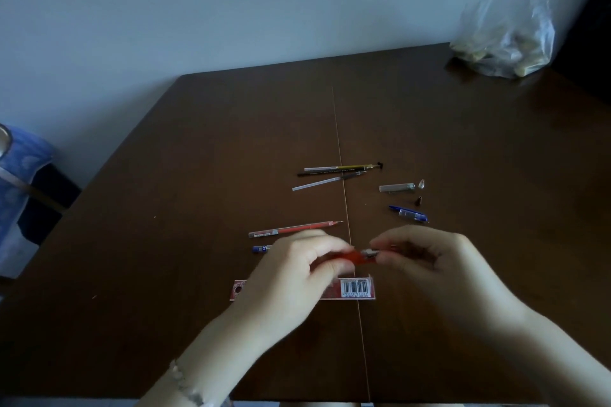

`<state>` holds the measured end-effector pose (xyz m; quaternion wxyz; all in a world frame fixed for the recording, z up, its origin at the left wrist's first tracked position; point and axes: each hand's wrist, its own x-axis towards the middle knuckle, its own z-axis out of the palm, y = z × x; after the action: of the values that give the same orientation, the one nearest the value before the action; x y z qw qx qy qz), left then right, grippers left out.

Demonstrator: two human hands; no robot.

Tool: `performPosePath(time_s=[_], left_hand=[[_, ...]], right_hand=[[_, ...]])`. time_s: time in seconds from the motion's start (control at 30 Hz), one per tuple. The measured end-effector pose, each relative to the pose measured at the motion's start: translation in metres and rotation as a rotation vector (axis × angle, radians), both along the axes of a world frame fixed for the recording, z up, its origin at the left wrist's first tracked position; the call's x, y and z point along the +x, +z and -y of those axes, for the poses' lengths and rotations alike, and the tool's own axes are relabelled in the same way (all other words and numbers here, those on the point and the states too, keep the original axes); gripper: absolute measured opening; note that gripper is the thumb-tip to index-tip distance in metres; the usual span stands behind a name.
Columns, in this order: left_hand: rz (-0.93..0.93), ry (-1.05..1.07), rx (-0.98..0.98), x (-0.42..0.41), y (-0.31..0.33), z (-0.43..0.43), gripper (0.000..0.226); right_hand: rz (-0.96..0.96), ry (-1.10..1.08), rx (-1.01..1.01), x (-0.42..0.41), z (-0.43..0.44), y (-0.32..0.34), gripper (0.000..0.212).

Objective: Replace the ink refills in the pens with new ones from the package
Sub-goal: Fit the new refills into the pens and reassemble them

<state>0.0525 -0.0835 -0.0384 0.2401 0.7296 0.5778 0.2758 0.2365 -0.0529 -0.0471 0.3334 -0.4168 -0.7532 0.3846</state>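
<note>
left hand (pixel 291 266) hides blue pen (pixel 261 248) — package (pixel 358 287) middle | bag (pixel 506 36) contents blurred

Clear plastic bag (pixel 506 33) on the table's (pixel 165 241) far corner

Both forearms are bare, no sleeves showing at all. There's a thin silvery bracelet (pixel 186 385) with little chunky links just below the left hand (pixel 291 277). The right hand (pixel 439 261) has nothing on it.
</note>
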Motion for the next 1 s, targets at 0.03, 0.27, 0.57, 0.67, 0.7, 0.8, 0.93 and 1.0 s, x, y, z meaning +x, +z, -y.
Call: performPosePath(time_s=[0.03,0.27,0.57,0.67,0.7,0.8,0.93,1.0], left_hand=[[-0.080,0.014,0.063,-0.005,-0.003,-0.010,0.018],[-0.421,0.230,0.112,-0.039,-0.031,-0.077,0.022],[-0.485,0.247,0.202,-0.039,-0.036,-0.068,0.029],[-0.456,0.239,0.222,-0.038,-0.032,-0.058,0.029],[-0.450,0.236,0.216,-0.037,-0.031,-0.054,0.029],[-0.451,0.234,0.172,-0.036,-0.029,-0.048,0.030],[-0.486,0.218,0.073,-0.031,-0.030,-0.052,0.030],[-0.509,0.203,0.028,-0.026,-0.032,-0.056,0.032]], right_hand=[[0.037,-0.028,-0.011,-0.001,-0.002,-0.004,0.030],[0.121,-0.159,-0.008,0.015,-0.004,-0.018,0.028],[0.256,-0.379,0.053,0.034,-0.053,-0.024,0.019],[0.303,-0.469,0.010,0.034,-0.094,-0.030,0.027],[0.339,-0.470,-0.008,0.033,-0.105,-0.033,0.030],[0.434,-0.457,-0.050,0.029,-0.125,-0.041,0.029],[0.413,-0.480,-0.042,0.029,-0.128,-0.043,0.017],[0.355,-0.515,-0.017,0.033,-0.119,-0.041,0.017]])
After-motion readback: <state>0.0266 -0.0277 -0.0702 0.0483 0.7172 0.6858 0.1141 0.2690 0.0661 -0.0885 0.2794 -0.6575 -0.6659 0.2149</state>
